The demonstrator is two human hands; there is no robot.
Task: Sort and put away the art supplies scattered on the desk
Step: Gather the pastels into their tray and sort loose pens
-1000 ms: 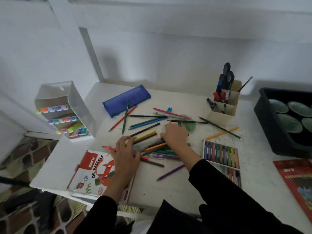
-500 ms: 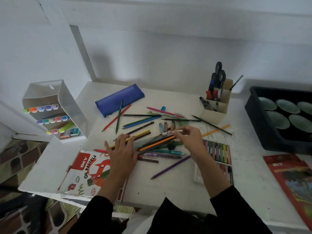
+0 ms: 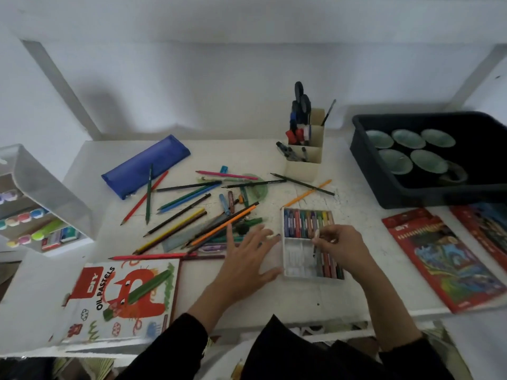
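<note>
- The left hand (image 3: 247,260) is lying palm-down on the desk (image 3: 247,305), with its fingers straight, spread and gripping nothing. The fingertips are reaching the left wall of the pastel tray (image 3: 283,259).
- Its forearm, in a black sleeve, is rising from the bottom edge of the view and slanting up toward the tray.
- The right hand (image 3: 338,246) is hanging over the near half of the tray with its fingers curled. Thumb and fingertips are pinching a short dark pastel stick (image 3: 315,246), held roughly upright with its lower end down among the slots.
- The tray is sitting right of the desk's middle. Its far row is packed with coloured sticks, and its near row is holding sticks only at the right, with white slots showing at the left.
- Loose coloured pencils (image 3: 192,223) are lying crossed in a heap just left of the tray, beyond the left fingertips.
- A blue pencil case (image 3: 145,165) is lying behind the heap, and a pen holder (image 3: 304,160) is standing behind the tray.
- An oil pastels box (image 3: 123,300) is lying near the left forearm.
- A red pencil box (image 3: 444,259) is lying well right of the right hand.
</note>
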